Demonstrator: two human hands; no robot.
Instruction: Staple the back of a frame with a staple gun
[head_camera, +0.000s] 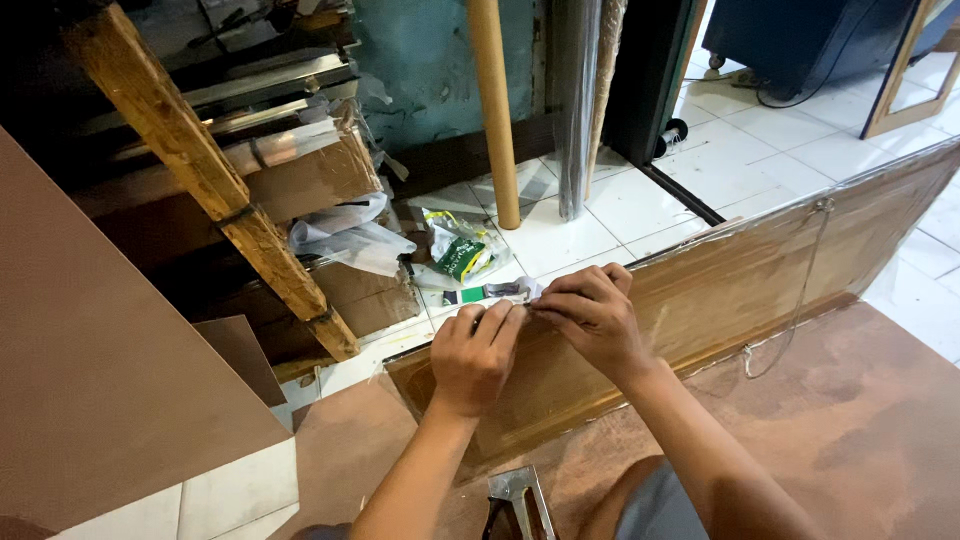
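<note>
small green, white and yellow plastic packet (462, 256) lying crumpled on the white tiled floor (610, 215), near the foot of a pale round pole (494, 110). just left of it, crumpled clear and whitish plastic bag (350, 238) resting against brown cardboard. slightly nearer, flat on the floor, small strip-shaped label (478, 293) in black, green and white, just beyond the fingertips. no signs or screens visible.

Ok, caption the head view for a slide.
Both hands, left hand and right hand, pinch clear wrap on a wooden frame.
</note>
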